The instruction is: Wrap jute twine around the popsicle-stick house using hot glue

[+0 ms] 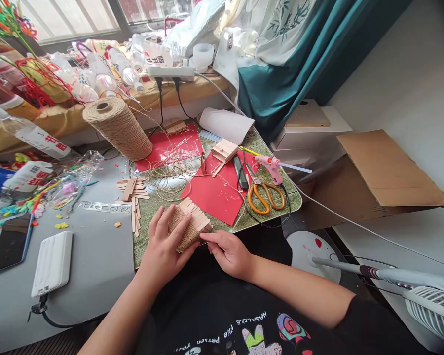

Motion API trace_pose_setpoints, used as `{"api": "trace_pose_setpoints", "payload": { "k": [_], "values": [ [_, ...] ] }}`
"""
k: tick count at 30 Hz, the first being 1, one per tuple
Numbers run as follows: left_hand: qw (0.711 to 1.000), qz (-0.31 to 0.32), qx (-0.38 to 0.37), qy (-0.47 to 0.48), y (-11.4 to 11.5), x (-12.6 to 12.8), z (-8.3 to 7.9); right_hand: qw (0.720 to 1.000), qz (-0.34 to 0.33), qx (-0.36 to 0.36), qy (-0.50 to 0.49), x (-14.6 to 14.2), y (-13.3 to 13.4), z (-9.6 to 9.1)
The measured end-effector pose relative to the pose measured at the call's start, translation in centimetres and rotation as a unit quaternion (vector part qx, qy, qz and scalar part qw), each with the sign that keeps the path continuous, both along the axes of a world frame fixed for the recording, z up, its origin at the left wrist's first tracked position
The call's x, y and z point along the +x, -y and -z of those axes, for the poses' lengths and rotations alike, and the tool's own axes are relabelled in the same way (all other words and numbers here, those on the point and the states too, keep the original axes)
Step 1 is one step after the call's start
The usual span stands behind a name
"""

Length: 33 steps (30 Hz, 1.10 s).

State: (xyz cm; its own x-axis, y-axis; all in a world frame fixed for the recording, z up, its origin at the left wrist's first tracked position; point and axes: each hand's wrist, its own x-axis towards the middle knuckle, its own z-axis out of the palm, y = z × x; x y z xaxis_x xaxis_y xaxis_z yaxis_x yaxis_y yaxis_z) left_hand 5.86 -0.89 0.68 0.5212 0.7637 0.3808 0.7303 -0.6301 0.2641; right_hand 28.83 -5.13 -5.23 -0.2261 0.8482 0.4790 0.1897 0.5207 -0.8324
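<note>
A small popsicle-stick box (pixel 194 212) wrapped in twine lies at the table's front edge. My left hand (pixel 166 239) grips it from the left, its fingers spread over the twine and the thumb along the near side. With the index finger stretched out, my right hand (pixel 227 251) touches the box's near right corner; its other fingers are curled, and whatever they may pinch is too small to make out. Loose twine (pixel 166 177) tangles behind the box and leads toward a large twine spool (pixel 118 128). Several loose popsicle sticks (pixel 135 212) lie left of the box.
Red paper (pixel 218 195) lies beyond my hands. Orange-handled scissors (pixel 262 192), a utility knife (pixel 240 172) and a pink glue gun (pixel 272 167) rest on the right. Another stick piece (pixel 225 150) stands behind. A white power bank (pixel 52 264) and a phone (pixel 12 241) lie left.
</note>
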Motion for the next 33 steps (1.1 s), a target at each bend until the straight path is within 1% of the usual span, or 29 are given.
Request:
{"api": "trace_pose_setpoints", "payload": {
  "k": [4, 7, 11, 13, 17, 20, 23, 26, 28, 31, 32, 33],
  "values": [
    [0.999, -0.012, -0.007, 0.033, -0.4, 0.2, -0.1, 0.999, -0.015, 0.028, 0.005, 0.2, -0.7, 0.1],
    [0.993, -0.037, -0.060, 0.090, -0.7, 0.2, -0.7, 0.998, -0.013, 0.057, 0.026, 0.4, -1.5, -0.4],
    [0.966, -0.084, -0.179, 0.164, -1.4, 0.1, -1.7, 0.988, -0.006, 0.114, 0.101, 0.5, -2.8, -2.0],
    [0.951, -0.096, -0.225, 0.190, -1.9, 0.0, -2.0, 0.980, 0.001, 0.130, 0.151, 0.4, -3.3, -3.0],
    [0.923, -0.125, -0.290, 0.220, -2.7, -0.3, -2.3, 0.964, 0.009, 0.121, 0.239, 0.0, -3.8, -4.6],
    [0.906, -0.153, -0.324, 0.225, -3.2, -0.7, -2.3, 0.957, 0.007, 0.106, 0.269, -0.4, -3.7, -5.1],
    [0.897, -0.171, -0.332, 0.237, -3.7, -1.3, -1.9, 0.957, 0.007, 0.103, 0.272, -0.5, -3.5, -5.0],
    [0.890, -0.177, -0.336, 0.253, -4.2, -1.9, -0.9, 0.954, 0.000, 0.111, 0.277, -0.5, -3.2, -4.5],
    [0.891, -0.174, -0.330, 0.259, -4.3, -2.2, -0.2, 0.954, -0.003, 0.115, 0.277, -0.5, -3.1, -4.2],
    [0.902, -0.184, -0.281, 0.272, -3.9, -2.3, 0.2, 0.956, -0.005, 0.116, 0.270, -0.8, -2.9, -3.8],
    [0.909, -0.188, -0.249, 0.276, -3.6, -2.3, 0.1, 0.957, -0.005, 0.116, 0.267, -0.9, -2.9, -3.7],
    [0.922, -0.178, -0.209, 0.273, -3.2, -2.3, -0.2, 0.958, -0.005, 0.116, 0.263, -1.0, -2.8, -3.7]
  ]
}}
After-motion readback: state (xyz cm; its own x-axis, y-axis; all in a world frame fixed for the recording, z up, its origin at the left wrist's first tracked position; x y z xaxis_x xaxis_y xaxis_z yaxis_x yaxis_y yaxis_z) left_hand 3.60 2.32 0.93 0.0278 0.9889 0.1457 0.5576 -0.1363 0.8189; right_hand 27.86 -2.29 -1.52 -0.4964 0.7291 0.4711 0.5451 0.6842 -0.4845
